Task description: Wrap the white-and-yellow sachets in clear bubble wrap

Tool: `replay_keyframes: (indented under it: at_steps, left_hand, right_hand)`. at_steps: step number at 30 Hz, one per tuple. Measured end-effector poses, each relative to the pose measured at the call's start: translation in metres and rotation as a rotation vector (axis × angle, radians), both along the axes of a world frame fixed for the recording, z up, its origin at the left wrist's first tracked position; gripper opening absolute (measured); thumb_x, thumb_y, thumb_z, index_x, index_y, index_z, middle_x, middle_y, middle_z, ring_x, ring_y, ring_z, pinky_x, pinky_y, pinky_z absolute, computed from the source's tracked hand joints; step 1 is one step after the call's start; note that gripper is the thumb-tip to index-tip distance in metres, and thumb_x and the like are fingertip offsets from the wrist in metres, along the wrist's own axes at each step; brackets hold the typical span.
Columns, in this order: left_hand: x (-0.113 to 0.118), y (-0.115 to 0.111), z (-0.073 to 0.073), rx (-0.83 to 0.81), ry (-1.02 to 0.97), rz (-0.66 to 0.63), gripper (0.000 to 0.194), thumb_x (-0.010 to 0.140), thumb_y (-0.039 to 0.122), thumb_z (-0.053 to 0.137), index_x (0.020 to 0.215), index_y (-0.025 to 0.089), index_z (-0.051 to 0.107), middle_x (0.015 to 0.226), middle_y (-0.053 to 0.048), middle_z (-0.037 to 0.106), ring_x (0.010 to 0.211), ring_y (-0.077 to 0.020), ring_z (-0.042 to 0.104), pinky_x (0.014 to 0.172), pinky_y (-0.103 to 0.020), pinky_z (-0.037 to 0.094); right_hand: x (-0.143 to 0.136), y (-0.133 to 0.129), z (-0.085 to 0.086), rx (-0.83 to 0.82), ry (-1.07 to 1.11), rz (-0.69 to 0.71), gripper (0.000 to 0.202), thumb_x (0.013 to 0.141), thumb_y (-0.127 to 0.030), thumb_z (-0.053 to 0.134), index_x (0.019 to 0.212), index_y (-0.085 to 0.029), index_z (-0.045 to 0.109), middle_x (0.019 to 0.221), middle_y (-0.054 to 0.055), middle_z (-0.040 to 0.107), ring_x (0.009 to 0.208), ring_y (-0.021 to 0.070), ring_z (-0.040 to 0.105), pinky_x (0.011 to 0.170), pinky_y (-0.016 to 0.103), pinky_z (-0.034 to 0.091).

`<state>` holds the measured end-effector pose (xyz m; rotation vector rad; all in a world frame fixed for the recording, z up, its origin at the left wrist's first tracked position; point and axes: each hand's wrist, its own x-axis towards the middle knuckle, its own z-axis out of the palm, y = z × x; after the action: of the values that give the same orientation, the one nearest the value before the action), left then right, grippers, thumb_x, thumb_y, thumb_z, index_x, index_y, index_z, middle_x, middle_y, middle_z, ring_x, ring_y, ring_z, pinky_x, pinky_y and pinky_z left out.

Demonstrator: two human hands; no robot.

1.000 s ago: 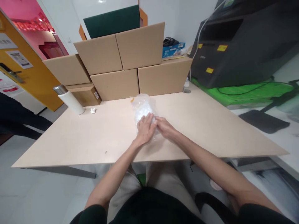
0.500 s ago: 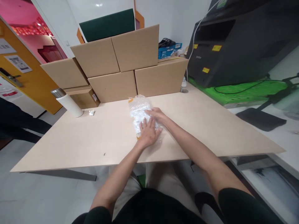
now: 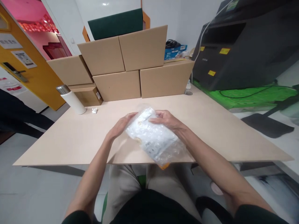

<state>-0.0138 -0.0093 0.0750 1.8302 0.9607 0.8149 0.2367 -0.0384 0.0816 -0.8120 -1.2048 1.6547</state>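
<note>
A bubble-wrapped package [image 3: 154, 137], clear and whitish with bits of orange tape, is held up off the table and tilted toward me. Its near corner reaches past the table's front edge. My right hand [image 3: 169, 119] grips the upper right side, thumb on top and the other fingers partly hidden behind the wrap. At the upper left edge my left hand [image 3: 122, 125] holds the package, with its fingertips hidden under the plastic. What lies inside the wrap is hard to make out; faint dark print shows through.
Stacked cardboard boxes [image 3: 116, 87] line the back of the table [image 3: 77, 140]. A white bottle [image 3: 73, 101] and a crumpled white scrap [image 3: 94, 110] stand at the left. A large dark printer [image 3: 221, 59] is at the right. A person's dark-clothed legs [image 3: 21, 115] show at far left.
The package has been lifted off the table and turned, coming nearer to me. My left hand has moved from pressing on top to holding its left edge; my right hand now grips its right side.
</note>
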Motion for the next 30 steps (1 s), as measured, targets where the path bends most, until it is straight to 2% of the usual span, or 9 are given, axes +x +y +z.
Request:
replay_keyframes:
  at_steps: [4,7,10,13,16,18,21,27,30]
  left_hand:
    - [-0.004,-0.012,-0.014,-0.406,-0.510,-0.131,0.092,0.073,0.090,0.039,0.119,0.015,0.067,0.121,-0.016,0.069,0.127,-0.0379,0.054,0.103,-0.046,0.045]
    - [0.008,-0.012,-0.028,-0.424,-0.642,0.005,0.073,0.069,0.066,0.075,0.121,0.017,0.062,0.112,-0.013,0.071,0.111,-0.0320,0.065,0.092,-0.040,0.052]
    - [0.019,0.000,-0.044,-0.418,-0.635,0.287,0.077,0.062,0.030,0.087,0.128,0.018,0.050,0.097,-0.007,0.071,0.082,-0.0204,0.069,0.077,-0.033,0.054]
    - [0.024,0.016,-0.060,-0.383,-0.508,0.561,0.089,0.066,0.024,0.081,0.141,0.022,0.033,0.084,0.001,0.064,0.064,-0.0135,0.062,0.066,-0.029,0.053]
    - [0.025,0.026,-0.070,-0.178,-0.219,0.633,0.082,0.076,0.027,0.071,0.147,0.025,0.029,0.098,-0.004,0.061,0.075,-0.0161,0.065,0.075,-0.035,0.055]
    - [0.024,0.029,-0.073,0.000,0.000,0.626,0.066,0.083,0.030,0.064,0.143,0.020,0.040,0.119,-0.013,0.057,0.100,-0.0237,0.065,0.092,-0.043,0.052]
    - [0.023,0.027,-0.074,0.168,0.245,0.615,0.054,0.089,0.037,0.054,0.137,0.014,0.051,0.149,-0.022,0.037,0.137,-0.0354,0.042,0.115,-0.053,0.031]
    - [0.013,0.022,-0.079,0.075,0.321,0.265,0.111,0.081,0.067,0.060,0.158,0.013,0.002,0.165,-0.020,-0.002,0.152,-0.0344,-0.006,0.123,-0.052,0.008]
    - [0.006,0.022,-0.080,0.113,0.402,0.158,0.114,0.080,0.071,0.058,0.158,0.017,-0.005,0.165,-0.018,-0.009,0.150,-0.0350,-0.015,0.121,-0.055,0.007]
  right_hand:
    - [-0.008,0.007,0.002,0.023,0.034,-0.169,0.040,0.058,-0.041,0.089,0.085,-0.019,0.070,0.077,0.001,0.071,0.067,0.0153,0.065,0.063,0.028,0.052]
    - [-0.019,0.031,-0.018,0.002,-0.029,-0.312,0.040,0.057,-0.047,0.087,0.073,-0.019,0.063,0.067,-0.001,0.064,0.061,0.0147,0.059,0.058,0.028,0.047]
    - [-0.030,0.059,-0.045,0.015,-0.227,-0.482,0.040,0.065,-0.050,0.080,0.064,-0.021,0.052,0.059,-0.004,0.053,0.057,0.0139,0.051,0.056,0.028,0.042]
    - [-0.038,0.080,-0.065,0.114,-0.559,-0.655,0.027,0.073,-0.042,0.072,0.074,-0.020,0.055,0.074,0.001,0.059,0.072,0.0186,0.057,0.068,0.031,0.046]
    - [-0.040,0.086,-0.079,0.400,-0.887,-0.730,0.025,0.082,-0.031,0.062,0.102,-0.016,0.062,0.111,0.013,0.064,0.102,0.0262,0.057,0.091,0.039,0.045]
    - [-0.039,0.084,-0.086,0.601,-1.028,-0.702,0.029,0.089,-0.029,0.052,0.113,-0.016,0.063,0.128,0.016,0.059,0.116,0.0292,0.051,0.101,0.043,0.039]
    - [-0.035,0.077,-0.092,0.723,-1.139,-0.583,0.039,0.097,-0.036,0.039,0.124,-0.018,0.061,0.140,0.016,0.054,0.127,0.0309,0.045,0.106,0.047,0.035]
    - [-0.040,0.068,-0.093,0.605,-1.248,-0.365,0.071,0.099,-0.056,0.024,0.152,-0.009,0.031,0.162,0.019,0.022,0.151,0.0321,0.014,0.120,0.053,0.012]
    - [-0.043,0.065,-0.091,0.639,-1.260,-0.324,0.069,0.100,-0.054,0.020,0.156,-0.014,0.024,0.165,0.015,0.014,0.153,0.0295,0.005,0.121,0.054,0.005]
